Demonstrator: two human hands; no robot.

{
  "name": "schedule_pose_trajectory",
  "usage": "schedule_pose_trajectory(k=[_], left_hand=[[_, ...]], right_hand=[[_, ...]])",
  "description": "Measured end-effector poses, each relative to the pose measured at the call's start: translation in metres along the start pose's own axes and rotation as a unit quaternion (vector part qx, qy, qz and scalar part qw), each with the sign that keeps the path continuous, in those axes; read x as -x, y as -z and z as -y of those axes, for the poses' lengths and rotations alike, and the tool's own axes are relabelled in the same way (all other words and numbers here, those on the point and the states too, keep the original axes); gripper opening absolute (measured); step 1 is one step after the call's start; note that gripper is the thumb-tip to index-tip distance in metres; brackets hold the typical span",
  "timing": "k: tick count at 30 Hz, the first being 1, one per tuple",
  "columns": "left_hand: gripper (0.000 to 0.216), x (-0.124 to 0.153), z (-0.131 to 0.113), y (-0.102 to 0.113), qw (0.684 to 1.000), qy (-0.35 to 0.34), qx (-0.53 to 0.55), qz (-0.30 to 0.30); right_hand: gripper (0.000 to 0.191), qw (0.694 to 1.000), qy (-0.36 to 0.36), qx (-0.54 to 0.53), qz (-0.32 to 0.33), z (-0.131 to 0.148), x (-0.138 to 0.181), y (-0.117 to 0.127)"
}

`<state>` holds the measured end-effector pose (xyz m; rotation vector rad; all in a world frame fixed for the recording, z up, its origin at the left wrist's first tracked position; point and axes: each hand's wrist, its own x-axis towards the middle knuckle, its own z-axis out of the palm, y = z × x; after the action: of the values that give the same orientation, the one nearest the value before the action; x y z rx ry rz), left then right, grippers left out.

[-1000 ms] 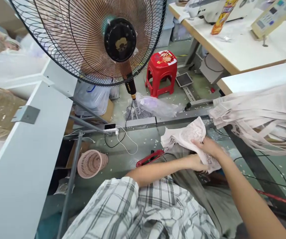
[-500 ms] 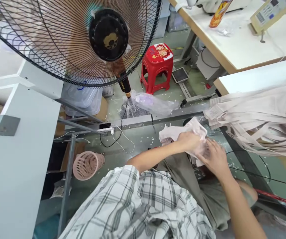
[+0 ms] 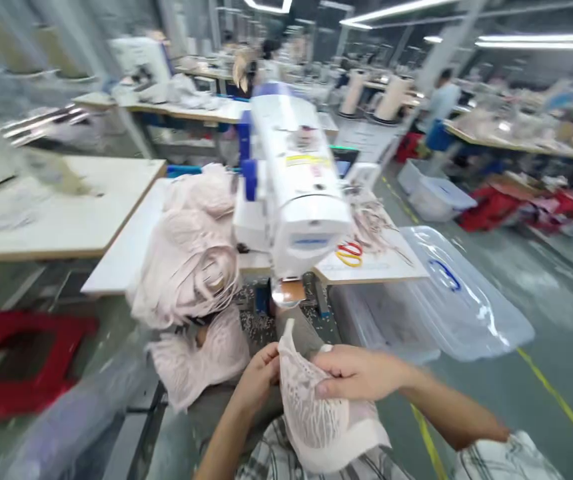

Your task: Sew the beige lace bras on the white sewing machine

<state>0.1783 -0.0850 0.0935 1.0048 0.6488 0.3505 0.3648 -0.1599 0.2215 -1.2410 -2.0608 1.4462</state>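
Observation:
A pale pink lace bra point(image 3: 316, 413) hangs over my lap, its cup facing up. My left hand point(image 3: 260, 377) pinches its left edge near the narrow pointed tip. On the other side my right hand point(image 3: 354, 373) grips the upper edge, thumb on the lace and fingers behind. Another pale pink bra point(image 3: 211, 360) dangles to the left, below a heap of pale pink bras point(image 3: 186, 253) on the table. Straight ahead of my hands stands a white and blue sewing machine point(image 3: 299, 173), its head above the bra's tip.
Red and yellow scissors point(image 3: 350, 254) lie right of the machine beside loose straps point(image 3: 371, 223). A clear plastic lid point(image 3: 466, 293) and bin sit at the right. A red stool point(image 3: 21, 360) is at the left. Other people work in the background.
My view has swung from the floor and fan up to the sewing machine. The bra has come round in front of me, and both hands are on it.

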Motion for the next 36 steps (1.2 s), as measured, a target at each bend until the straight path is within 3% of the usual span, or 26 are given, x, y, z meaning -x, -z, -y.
schedule_pose_trajectory(k=[2, 3, 5, 7, 9, 11, 13, 18, 23, 28, 32, 36], left_hand=[[0.050, -0.023, -0.003, -0.022, 1.000, 0.011, -0.021, -0.003], [0.051, -0.032, -0.004, -0.030, 0.999, 0.014, -0.035, -0.010], [0.053, -0.046, -0.005, -0.041, 0.997, 0.014, -0.072, -0.034], [0.055, -0.055, -0.006, -0.048, 0.990, -0.004, -0.131, -0.055], [0.055, -0.060, -0.005, -0.053, 0.978, -0.038, -0.198, -0.051], [0.055, -0.062, -0.005, -0.058, 0.961, -0.077, -0.262, -0.044], [0.054, -0.062, -0.006, -0.062, 0.944, -0.103, -0.308, -0.055], [0.047, -0.059, -0.008, -0.059, 0.914, -0.120, -0.378, -0.087], [0.039, -0.050, -0.013, -0.058, 0.895, -0.166, -0.401, -0.101], [0.024, -0.040, -0.045, -0.063, 0.859, -0.269, -0.429, -0.077], [0.027, -0.038, -0.066, -0.072, 0.881, -0.243, -0.403, -0.055], [0.031, -0.045, -0.069, -0.079, 0.895, -0.205, -0.392, -0.060]], right_hand=[[0.032, 0.998, -0.011, -0.018, 0.053, -0.016, 0.033, 0.023], [0.027, 0.998, -0.045, 0.004, 0.037, -0.028, 0.045, 0.035], [0.016, 0.976, -0.168, 0.094, -0.102, -0.057, 0.056, 0.063], [0.017, 0.902, -0.280, 0.168, -0.283, -0.091, 0.048, 0.101], [0.030, 0.842, -0.327, 0.197, -0.380, -0.123, 0.026, 0.142], [0.035, 0.813, -0.334, 0.213, -0.426, -0.147, -0.002, 0.177], [0.031, 0.808, -0.323, 0.217, -0.442, -0.161, -0.031, 0.202], [0.016, 0.817, -0.263, 0.174, -0.483, -0.167, -0.062, 0.222], [0.024, 0.831, -0.183, 0.045, -0.523, -0.159, -0.035, 0.201], [0.048, 0.870, -0.083, -0.211, -0.439, -0.130, -0.006, 0.112], [0.045, 0.845, 0.001, -0.412, -0.342, -0.106, 0.002, 0.041], [0.031, 0.816, 0.002, -0.455, -0.357, -0.102, 0.001, 0.024]])
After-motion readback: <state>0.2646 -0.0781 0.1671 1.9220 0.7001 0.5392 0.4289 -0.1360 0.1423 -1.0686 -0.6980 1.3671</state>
